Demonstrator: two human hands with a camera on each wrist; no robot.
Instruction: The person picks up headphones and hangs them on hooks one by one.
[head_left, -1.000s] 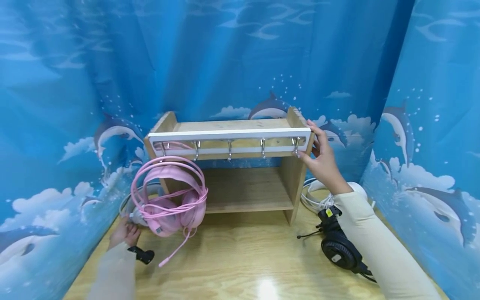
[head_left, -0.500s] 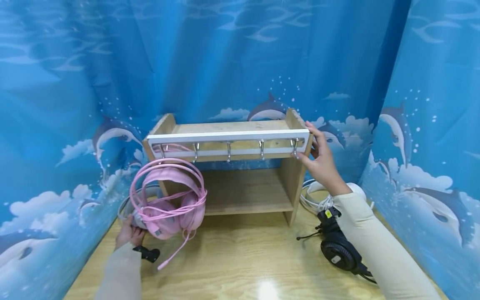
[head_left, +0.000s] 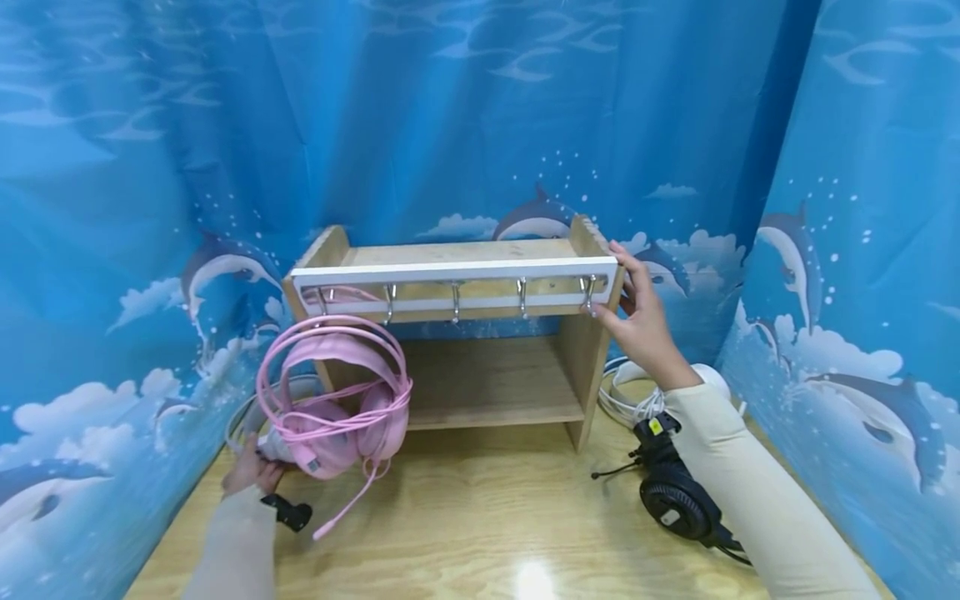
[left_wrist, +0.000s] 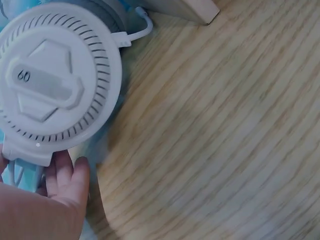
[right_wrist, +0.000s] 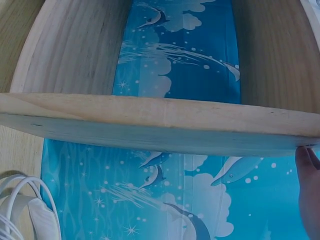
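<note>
At the left of the head view my left hand [head_left: 251,473] holds a white headset [head_left: 279,450], partly hidden behind a pink headset [head_left: 333,417]. In the left wrist view its round vented ear cup [left_wrist: 55,80] fills the upper left, with my fingers [left_wrist: 67,175] at the lower edge. The pink headset, its cable looped around it, hangs from the left end of a white hook rail [head_left: 420,271] with several metal hooks. That rail runs along the front of a wooden shelf [head_left: 487,417]. My right hand [head_left: 645,325] grips the shelf's upper right corner, thumb in front.
A black headset [head_left: 678,504] with a boom microphone lies on the wooden table [head_left: 465,517] by my right sleeve. Behind it, right of the shelf, sits another white headset [head_left: 630,392] with coiled cable. Blue dolphin-print curtains [head_left: 450,125] surround the table.
My left hand moved a little right, then back left, and the white headset has shifted slightly left with it. My right hand stays on the shelf corner.
</note>
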